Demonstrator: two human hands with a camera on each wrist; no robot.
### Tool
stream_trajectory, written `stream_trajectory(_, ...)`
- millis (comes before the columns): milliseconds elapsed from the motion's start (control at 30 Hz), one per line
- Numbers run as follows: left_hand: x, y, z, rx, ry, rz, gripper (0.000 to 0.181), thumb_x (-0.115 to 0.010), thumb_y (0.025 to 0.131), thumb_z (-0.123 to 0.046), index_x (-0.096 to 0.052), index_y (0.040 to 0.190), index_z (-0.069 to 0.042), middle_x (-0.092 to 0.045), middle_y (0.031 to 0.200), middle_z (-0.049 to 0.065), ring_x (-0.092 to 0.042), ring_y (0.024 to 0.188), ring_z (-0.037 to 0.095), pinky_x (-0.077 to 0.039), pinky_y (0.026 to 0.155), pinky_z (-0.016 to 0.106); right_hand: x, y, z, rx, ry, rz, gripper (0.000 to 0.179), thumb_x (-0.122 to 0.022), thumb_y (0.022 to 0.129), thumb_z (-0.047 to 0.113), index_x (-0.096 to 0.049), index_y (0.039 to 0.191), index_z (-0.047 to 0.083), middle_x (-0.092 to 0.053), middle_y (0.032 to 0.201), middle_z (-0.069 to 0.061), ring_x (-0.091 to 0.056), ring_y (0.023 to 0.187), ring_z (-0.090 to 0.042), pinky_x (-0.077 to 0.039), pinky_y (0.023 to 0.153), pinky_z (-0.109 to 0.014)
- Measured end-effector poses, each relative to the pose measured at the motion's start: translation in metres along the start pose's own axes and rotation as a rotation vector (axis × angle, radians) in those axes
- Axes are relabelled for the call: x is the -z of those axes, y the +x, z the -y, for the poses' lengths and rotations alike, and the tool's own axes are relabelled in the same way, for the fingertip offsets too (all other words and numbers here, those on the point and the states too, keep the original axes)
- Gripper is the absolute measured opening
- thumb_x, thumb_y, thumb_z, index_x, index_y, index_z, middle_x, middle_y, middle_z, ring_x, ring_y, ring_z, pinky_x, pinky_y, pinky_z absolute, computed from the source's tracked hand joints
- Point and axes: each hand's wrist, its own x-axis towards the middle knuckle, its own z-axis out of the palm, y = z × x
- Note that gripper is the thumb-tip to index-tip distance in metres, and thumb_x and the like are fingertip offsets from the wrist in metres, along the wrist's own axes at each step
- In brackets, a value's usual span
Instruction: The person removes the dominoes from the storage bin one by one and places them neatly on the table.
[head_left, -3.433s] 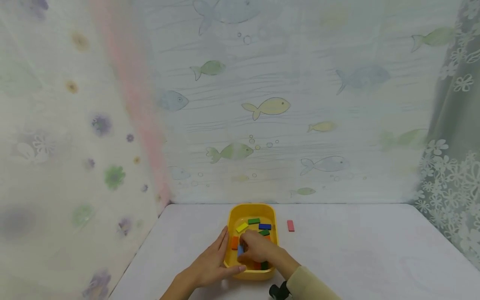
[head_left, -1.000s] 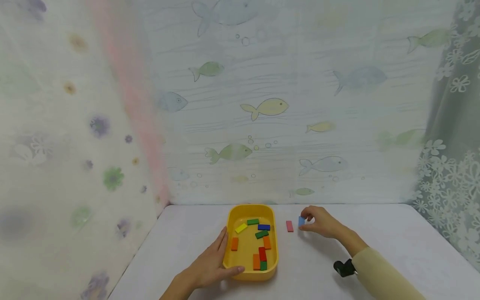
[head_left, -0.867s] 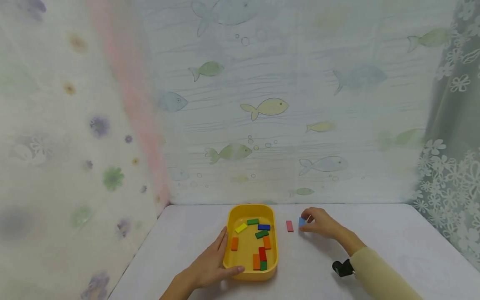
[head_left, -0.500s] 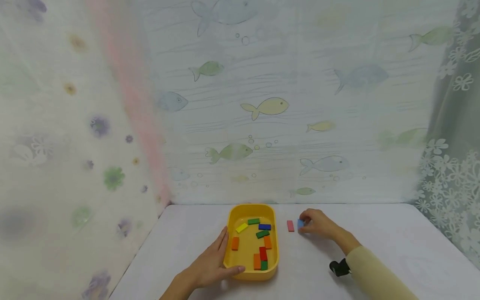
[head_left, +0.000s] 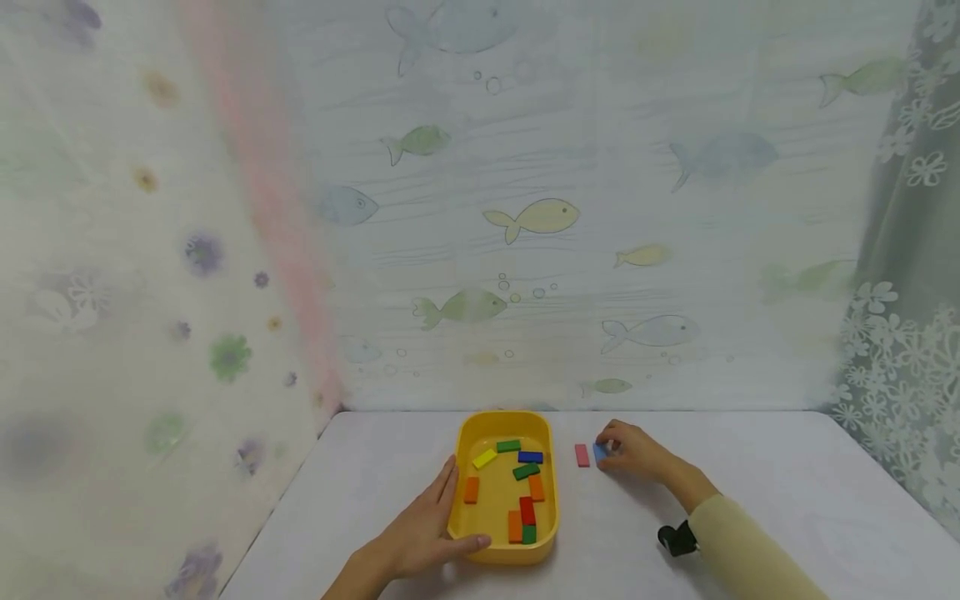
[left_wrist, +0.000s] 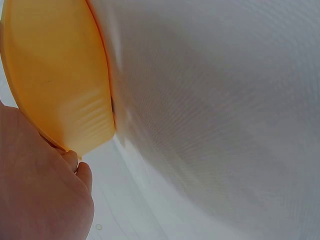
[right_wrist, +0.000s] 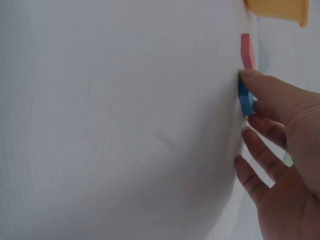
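In the head view my left hand (head_left: 420, 525) rests along the left side of a yellow plastic tray (head_left: 454, 504), its fingers straight against the wall and its thumb over the near rim. The left wrist view shows that hand against the tray's outer wall (left_wrist: 60, 75). To the right of the tray my right hand (head_left: 637, 454) pinches a small flat light blue block (head_left: 599, 452) between thumb and fingers, at the tabletop. Close on the block's left lies a pink block (head_left: 582, 455). In the right wrist view the blue block (right_wrist: 244, 95) is low at the white surface, partly behind the thumb.
Inside the tray lie several coloured blocks, among them a yellow block (head_left: 484, 458), a dark blue block (head_left: 530, 457) and a red block (head_left: 527, 511). A black device (head_left: 677, 539) sits at the right wrist. A patterned curtain (head_left: 540, 250) hangs behind the white table (head_left: 750, 492).
The right hand has taken the light blue block out of the tray, carried it right, and brought it down and slightly left beside the pink block. My left hand stays on the tray.
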Motion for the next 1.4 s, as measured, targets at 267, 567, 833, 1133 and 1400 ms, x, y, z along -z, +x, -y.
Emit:
stream_trajectory(267, 0.001, -0.001, -0.001, -0.001, -0.016, -0.002, 0.119, -0.055, 0.083, -0.082, -0.011, 0.165, -0.006, -0.007, 0.172, 0.011, -0.027, 0.153, 0.033, -0.034, 0.116, 0.061, 0.006, -0.008, 0.004, -0.058, -0.032, 0.012, 0.040, -0.082, 0.087, 0.018, -0.068, 0.118, -0.003, -0.063, 0.111, -0.009, -0.059, 0.099, -0.026, -0.056, 0.087, -0.042)
stream_trajectory(567, 0.000, -0.003, -0.001, 0.002, -0.004, 0.003, 0.119, -0.055, 0.084, -0.081, -0.012, 0.164, -0.005, -0.005, 0.172, 0.013, -0.028, 0.153, 0.035, -0.035, 0.115, 0.061, 0.023, -0.032, 0.026, -0.026, 0.004, 0.021, 0.051, -0.078, 0.091, 0.024, -0.060, 0.132, 0.000, -0.061, 0.122, -0.017, -0.059, 0.108, -0.036, -0.057, 0.087, -0.047)
stream_trajectory(833, 0.000, -0.002, 0.001, -0.001, -0.005, -0.006, 0.119, -0.056, 0.084, -0.081, -0.011, 0.165, -0.006, -0.005, 0.172, 0.011, -0.028, 0.152, 0.034, -0.035, 0.115, 0.061, 0.029, -0.044, 0.057, 0.064, 0.055, 0.005, 0.045, -0.073, 0.096, 0.025, -0.059, 0.130, 0.000, -0.063, 0.117, -0.015, -0.061, 0.102, -0.032, -0.057, 0.077, -0.031)
stream_trajectory(1133, 0.000, 0.000, 0.001, -0.004, 0.002, -0.004, 0.120, -0.055, 0.084, -0.082, -0.011, 0.164, -0.005, -0.006, 0.172, 0.013, -0.028, 0.152, 0.035, -0.035, 0.115, 0.061, 0.010, -0.040, 0.098, 0.119, 0.086, 0.031, 0.036, -0.067, 0.100, 0.029, -0.065, 0.124, 0.003, -0.066, 0.108, -0.003, -0.058, 0.094, -0.015, -0.053, 0.075, -0.025)
stream_trajectory(1400, 0.000, 0.001, 0.003, -0.019, 0.010, -0.009, 0.119, -0.055, 0.084, -0.082, -0.013, 0.164, -0.005, -0.007, 0.172, 0.012, -0.029, 0.152, 0.034, -0.036, 0.115, 0.060, -0.009, -0.031, 0.132, 0.196, 0.112, 0.057, 0.030, -0.068, 0.100, 0.026, -0.065, 0.124, 0.008, -0.065, 0.109, 0.000, -0.059, 0.095, -0.016, -0.056, 0.081, -0.034)
